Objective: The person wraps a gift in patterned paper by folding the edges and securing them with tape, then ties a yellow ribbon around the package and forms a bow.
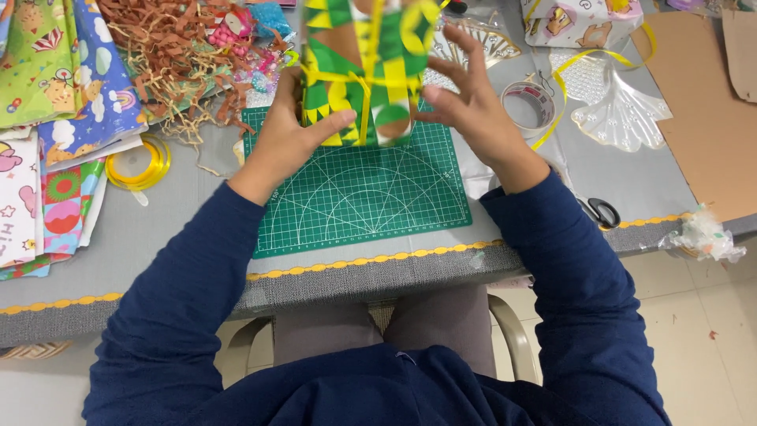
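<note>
Two hands steady a wrapped box (364, 71) patterned in green, yellow, white and brown, standing upright at the far edge of a green cutting mat (359, 193). The left hand (288, 130) has its grip pressed against the box's left side, thumb laid across the front and pinning a yellow ribbon (335, 77) that runs around the wrapping. The right hand (465, 99) has fingers spread wide, fingertips touching the box's right side without closing round it.

The mat lies on a grey table (158, 237) edged with yellow trim. Just right of the box sits a roll of clear tape (528, 102), with a loose curl of yellow ribbon (587, 67) trailing past it over clear plastic packaging (623, 118). Beyond that stands another wrapped parcel (579, 20), pale with cartoon animals. Scissors (601, 211) lie near the right sleeve. To the left, a spool of yellow ribbon (138, 163) rests beside stacked sheets of colourful patterned wrapping paper (55, 102), and a heap of brown shredded paper (169, 55) lies behind.
</note>
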